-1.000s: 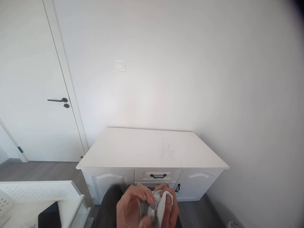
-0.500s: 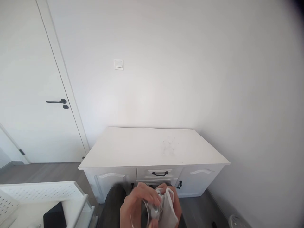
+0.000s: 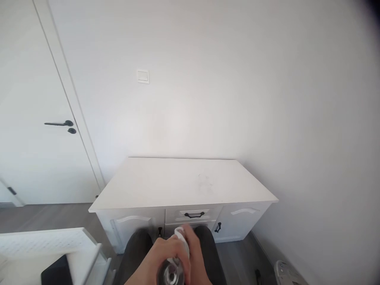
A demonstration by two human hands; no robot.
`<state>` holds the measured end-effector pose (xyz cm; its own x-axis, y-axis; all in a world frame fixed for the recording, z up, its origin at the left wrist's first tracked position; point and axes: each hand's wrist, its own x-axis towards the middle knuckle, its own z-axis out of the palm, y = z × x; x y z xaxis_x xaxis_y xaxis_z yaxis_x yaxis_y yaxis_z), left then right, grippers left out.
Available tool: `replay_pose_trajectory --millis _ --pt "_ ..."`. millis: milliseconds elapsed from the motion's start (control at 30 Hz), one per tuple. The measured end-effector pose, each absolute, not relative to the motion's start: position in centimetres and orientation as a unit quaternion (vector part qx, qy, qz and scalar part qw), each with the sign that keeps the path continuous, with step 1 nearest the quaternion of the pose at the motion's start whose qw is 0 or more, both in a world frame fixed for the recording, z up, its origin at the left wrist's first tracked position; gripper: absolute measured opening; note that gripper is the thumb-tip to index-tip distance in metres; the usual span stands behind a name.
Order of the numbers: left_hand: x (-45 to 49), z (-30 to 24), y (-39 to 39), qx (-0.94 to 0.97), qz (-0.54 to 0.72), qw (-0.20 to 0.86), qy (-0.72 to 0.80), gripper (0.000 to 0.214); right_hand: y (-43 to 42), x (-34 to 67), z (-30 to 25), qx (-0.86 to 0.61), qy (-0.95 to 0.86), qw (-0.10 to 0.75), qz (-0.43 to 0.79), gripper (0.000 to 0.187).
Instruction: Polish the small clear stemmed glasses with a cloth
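Low in the middle of the view, my left hand (image 3: 168, 251) is closed round a clear glass (image 3: 171, 273). Its round end with rings in it faces up at me. Against it, my right hand (image 3: 194, 251) is closed on a white cloth (image 3: 181, 238), which shows as a narrow strip between the two hands. The hands press together over my lap, so most of the cloth and part of the glass are hidden. Whether the cloth reaches inside the glass I cannot tell.
A white cabinet (image 3: 154, 182) with black handles stands ahead against the wall, faint grey marks (image 3: 205, 184) on its top. Lower left is a white perforated-sided unit (image 3: 44, 237) with a black object (image 3: 56, 271) in it. A pale appliance (image 3: 287, 273) stands lower right.
The glass has turned, its open rim no longer facing me and its ringed end now showing. My hands have come closer together, and less of the cloth shows. The view has shifted slightly right.
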<state>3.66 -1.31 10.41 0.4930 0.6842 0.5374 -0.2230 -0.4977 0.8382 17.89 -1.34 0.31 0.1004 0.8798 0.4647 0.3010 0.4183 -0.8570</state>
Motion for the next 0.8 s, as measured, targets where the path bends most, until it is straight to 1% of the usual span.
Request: replay_pose_trajectory --millis 67,100,167,233,300,400,433,467,500,533,567,600,633,700,733,800 --pt "3.2 10.0 -1.4 0.713 0.483 0.460 0.213 0.019 0.3 19.5 0.9 -0.494 -0.602 0.579 0.241 0.016" --pt "2.9 9.8 -1.3 0.722 0.489 0.420 0.250 0.012 0.7 20.3 1.2 -0.497 -0.600 0.576 0.250 0.020" --pt "2.9 9.4 -0.8 0.742 0.503 0.306 0.322 0.014 0.9 21.5 1.8 -0.481 -0.618 0.543 0.304 0.038" --pt "3.5 8.8 -0.3 0.741 0.516 0.230 0.362 0.018 0.2 21.8 2.2 -0.441 -0.672 0.484 0.346 0.047" --pt "4.7 7.9 0.1 0.731 0.522 0.225 0.378 0.018 -0.7 21.1 2.2 -0.422 -0.722 0.431 0.339 0.049" --pt "6.4 6.1 0.2 0.727 0.503 0.273 0.380 0.017 -1.2 19.7 1.0 -0.481 -0.725 0.399 0.289 0.040" --pt "6.8 5.6 0.2 0.727 0.488 0.293 0.385 0.025 -1.0 19.6 0.3 -0.505 -0.718 0.394 0.273 0.033" --pt "7.0 5.1 0.1 0.724 0.473 0.311 0.394 0.039 -0.7 19.7 -0.4 -0.528 -0.708 0.394 0.254 0.024" --pt "7.0 4.8 0.1 0.721 0.457 0.328 0.404 0.058 -0.1 20.2 -1.2 -0.549 -0.695 0.400 0.236 0.019" --pt "6.9 4.6 0.0 0.716 0.448 0.342 0.411 0.076 0.6 21.0 -1.9 -0.566 -0.681 0.408 0.220 0.018" --pt "6.7 4.5 0.1 0.711 0.446 0.353 0.412 0.088 1.4 22.2 -2.6 -0.592 -0.655 0.426 0.198 0.020" --pt "6.3 4.4 0.1 0.706 0.453 0.359 0.409 0.088 2.4 23.6 -3.2 -0.614 -0.630 0.440 0.182 0.023" --pt "6.0 4.3 0.2 0.703 0.461 0.361 0.404 0.073 3.5 25.4 -3.7 -0.630 -0.613 0.444 0.175 0.026" --pt "5.4 4.1 0.4 0.698 0.472 0.363 0.399 0.030 6.1 29.2 -4.4 -0.679 -0.563 0.445 0.155 0.035" --pt "5.2 4.0 0.4 0.697 0.469 0.365 0.401 0.018 7.4 31.1 -4.6 -0.704 -0.537 0.442 0.145 0.041" --pt "5.0 3.5 0.4 0.699 0.452 0.378 0.405 0.021 10.0 34.4 -4.8 -0.732 -0.510 0.431 0.131 0.042"
